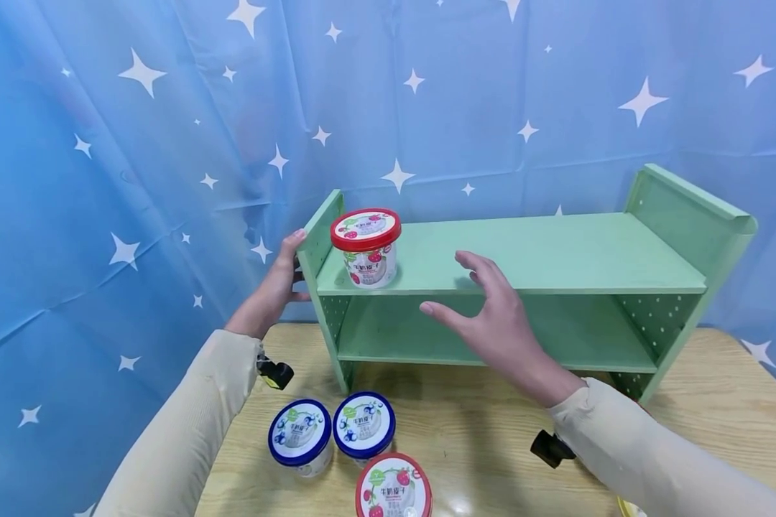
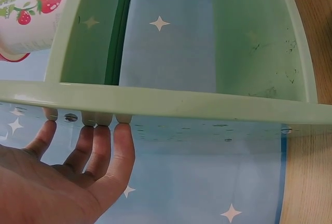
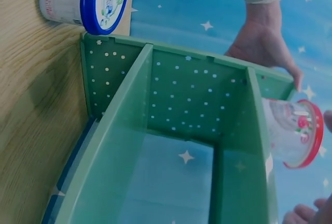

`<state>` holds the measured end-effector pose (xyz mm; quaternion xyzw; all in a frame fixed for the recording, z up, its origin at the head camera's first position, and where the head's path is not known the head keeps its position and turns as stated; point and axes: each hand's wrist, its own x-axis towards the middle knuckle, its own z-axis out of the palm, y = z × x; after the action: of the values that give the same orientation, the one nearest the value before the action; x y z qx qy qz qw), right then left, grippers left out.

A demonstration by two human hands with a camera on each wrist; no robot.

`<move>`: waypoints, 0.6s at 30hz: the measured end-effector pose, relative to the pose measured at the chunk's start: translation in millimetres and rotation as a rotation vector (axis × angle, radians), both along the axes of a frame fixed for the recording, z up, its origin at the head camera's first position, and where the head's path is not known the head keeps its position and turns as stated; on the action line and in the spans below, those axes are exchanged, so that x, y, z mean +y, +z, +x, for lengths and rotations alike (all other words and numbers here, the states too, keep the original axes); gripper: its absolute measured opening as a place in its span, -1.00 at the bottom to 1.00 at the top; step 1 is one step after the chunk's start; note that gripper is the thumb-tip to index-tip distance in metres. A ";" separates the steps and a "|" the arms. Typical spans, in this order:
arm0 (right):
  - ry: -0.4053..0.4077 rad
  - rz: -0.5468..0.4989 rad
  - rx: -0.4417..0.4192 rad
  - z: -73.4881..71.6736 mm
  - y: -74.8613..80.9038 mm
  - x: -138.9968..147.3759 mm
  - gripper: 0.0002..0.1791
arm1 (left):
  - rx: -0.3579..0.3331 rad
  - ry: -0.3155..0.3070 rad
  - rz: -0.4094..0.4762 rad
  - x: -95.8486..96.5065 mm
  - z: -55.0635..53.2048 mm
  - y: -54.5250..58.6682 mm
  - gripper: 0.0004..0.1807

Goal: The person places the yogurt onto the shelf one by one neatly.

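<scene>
My left hand touches the outer face of the left side panel of a green two-tier shelf. In the left wrist view its fingertips press on that panel, fingers spread. My right hand is held in front of the shelf with thumb and fingers apart and nothing between them. A red-lidded tub with strawberry pictures stands upright on the top board at its left end, to the left of the right hand. The right wrist view catches only parts of the right hand at its edge.
Two blue-lidded tubs with blueberry pictures and another red-lidded tub stand on the wooden table before the shelf. A yellow rim shows below the right forearm. Behind hangs a blue star-patterned curtain.
</scene>
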<state>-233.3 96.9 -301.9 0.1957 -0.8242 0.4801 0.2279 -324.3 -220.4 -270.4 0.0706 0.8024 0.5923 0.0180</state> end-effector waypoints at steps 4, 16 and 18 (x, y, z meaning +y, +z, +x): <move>0.020 0.005 0.023 1.1 -2.6 5.3 -0.09 | 0.015 -0.003 -0.004 -0.7 1.3 2.1 -0.10; 0.063 0.014 -0.005 14.2 -7.9 23.5 -0.14 | 0.000 0.004 0.030 0.9 2.2 1.6 -0.10; 0.060 0.020 -0.008 16.1 -9.6 27.0 -0.15 | -0.010 0.002 0.028 1.0 2.5 1.8 -0.08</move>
<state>-217.1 124.0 -311.5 0.2208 -0.8236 0.4793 0.2079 -321.9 -219.4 -268.6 0.0672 0.7939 0.6040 0.0207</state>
